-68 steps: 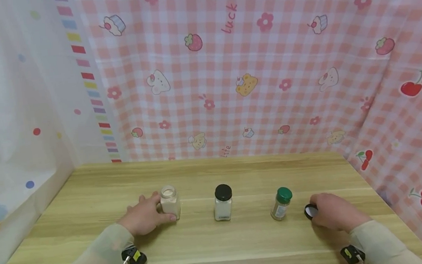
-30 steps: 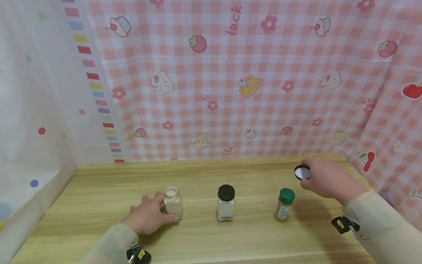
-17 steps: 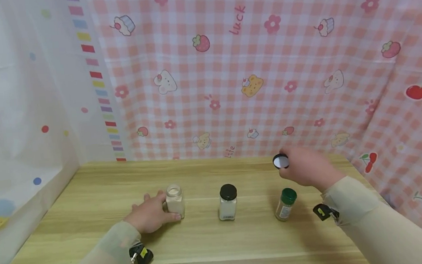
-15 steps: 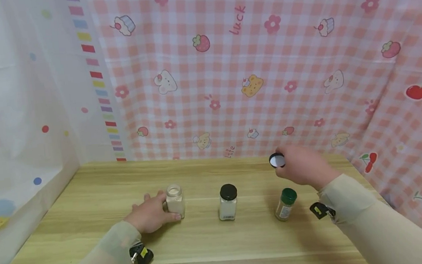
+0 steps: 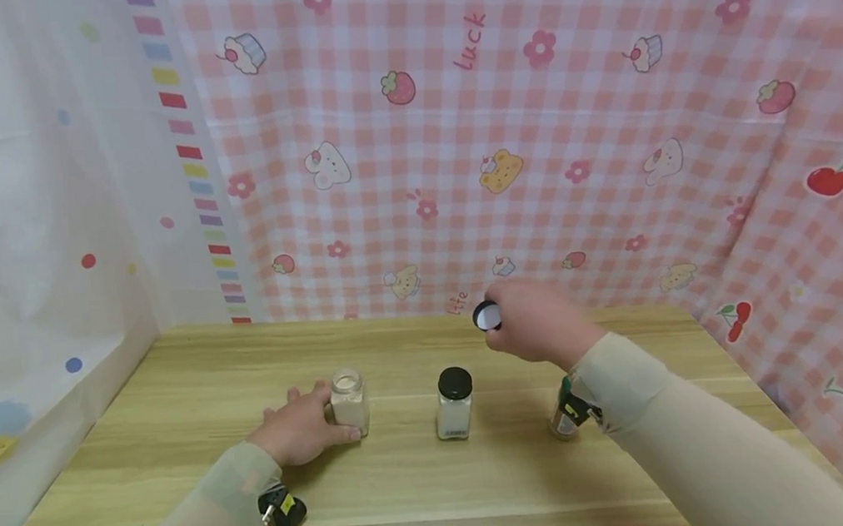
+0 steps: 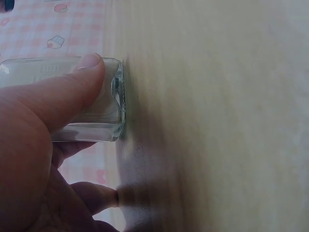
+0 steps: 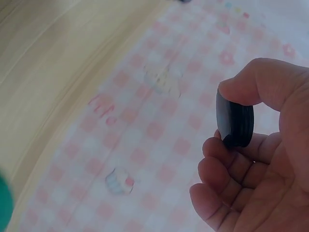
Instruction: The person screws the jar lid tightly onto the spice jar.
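An uncapped glass jar (image 5: 350, 407) of pale powder stands upright on the table. My left hand (image 5: 300, 428) grips its lower part from the left; in the left wrist view the thumb lies across the glass (image 6: 104, 108) near the base. Up in the air, my right hand (image 5: 539, 319) pinches a black jar lid (image 5: 486, 316) by its edge, white inside facing left. The right wrist view shows the lid (image 7: 235, 120) between thumb and forefinger, the other fingers loosely curled. Below and left of that hand stands a second jar (image 5: 454, 406), white-filled, with a black lid on.
A green-capped spice bottle (image 5: 564, 424) stands right of the middle jar, partly hidden behind the right wrist camera (image 5: 575, 406). The wooden table (image 5: 413, 506) ends at a pink checked cloth (image 5: 425, 129) at the back.
My right hand has lifted the black lid from the table's right side and carried it left, over the green-capped bottle's far side toward the middle. The left hand stays on the jar.
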### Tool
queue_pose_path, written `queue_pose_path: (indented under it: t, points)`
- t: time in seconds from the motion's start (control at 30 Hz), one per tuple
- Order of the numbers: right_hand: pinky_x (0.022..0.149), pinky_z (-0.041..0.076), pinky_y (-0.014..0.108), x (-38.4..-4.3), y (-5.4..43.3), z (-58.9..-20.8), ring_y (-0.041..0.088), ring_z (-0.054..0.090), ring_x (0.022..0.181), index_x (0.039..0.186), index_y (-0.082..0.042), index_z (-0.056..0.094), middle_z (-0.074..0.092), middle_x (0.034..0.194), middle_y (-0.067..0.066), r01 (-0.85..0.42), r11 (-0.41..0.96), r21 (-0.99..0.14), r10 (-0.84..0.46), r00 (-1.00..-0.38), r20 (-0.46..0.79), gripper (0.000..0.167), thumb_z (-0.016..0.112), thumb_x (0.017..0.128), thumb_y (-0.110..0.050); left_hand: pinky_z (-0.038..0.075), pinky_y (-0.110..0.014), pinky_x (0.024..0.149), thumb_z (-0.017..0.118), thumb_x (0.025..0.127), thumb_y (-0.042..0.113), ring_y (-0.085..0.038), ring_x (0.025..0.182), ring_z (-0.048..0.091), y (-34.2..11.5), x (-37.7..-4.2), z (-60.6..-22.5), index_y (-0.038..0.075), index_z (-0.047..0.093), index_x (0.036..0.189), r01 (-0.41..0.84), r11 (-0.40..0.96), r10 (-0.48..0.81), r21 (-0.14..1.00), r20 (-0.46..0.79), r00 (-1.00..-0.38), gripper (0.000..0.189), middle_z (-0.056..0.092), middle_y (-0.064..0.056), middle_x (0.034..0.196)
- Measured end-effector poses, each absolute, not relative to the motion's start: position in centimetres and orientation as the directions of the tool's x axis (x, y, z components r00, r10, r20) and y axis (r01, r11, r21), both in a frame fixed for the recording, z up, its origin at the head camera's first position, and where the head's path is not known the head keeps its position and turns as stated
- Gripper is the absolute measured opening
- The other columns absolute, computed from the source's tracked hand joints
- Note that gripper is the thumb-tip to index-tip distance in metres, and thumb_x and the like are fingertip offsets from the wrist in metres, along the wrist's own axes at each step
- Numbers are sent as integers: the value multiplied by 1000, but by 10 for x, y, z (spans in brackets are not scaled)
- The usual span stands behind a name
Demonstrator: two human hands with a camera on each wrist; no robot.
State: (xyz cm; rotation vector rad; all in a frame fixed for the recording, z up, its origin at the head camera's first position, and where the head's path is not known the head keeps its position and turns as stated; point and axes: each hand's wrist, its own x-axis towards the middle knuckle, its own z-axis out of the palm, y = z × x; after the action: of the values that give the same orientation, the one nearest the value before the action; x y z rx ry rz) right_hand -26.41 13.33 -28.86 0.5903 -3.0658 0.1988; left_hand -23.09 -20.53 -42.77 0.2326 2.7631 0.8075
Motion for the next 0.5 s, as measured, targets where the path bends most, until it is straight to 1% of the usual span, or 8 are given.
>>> queue_pose_path:
  t: [0.23,0.33,0.5]
  points:
    - [65,51,28,-262,96,-292,15,60,72,100,-12,67,67,85,-1,-457,885,-95,-452,-890,66,17,75,88,-22,0,-92,108,79,89,55,-69,150,10,-206,-231,-428,17,51,152,94,836,230,541,-190,-954,79,29,-30,168]
    - [65,51,28,-261,79,-294,15,61,76,102,-13,68,67,89,-1,-469,879,-90,-466,-883,49,18,76,90,-24,1,-92,108,79,89,55,-69,150,10,-206,-231,-428,18,51,151,93,837,227,539,-187,-956,78,30,-29,168]
    - [66,53,29,-257,54,-298,16,60,87,117,-13,69,68,102,1,-480,876,-43,-480,-877,5,30,76,92,-29,1,-92,107,79,88,55,-70,149,11,-205,-233,-429,18,52,151,98,841,227,532,-183,-957,78,32,-29,167]
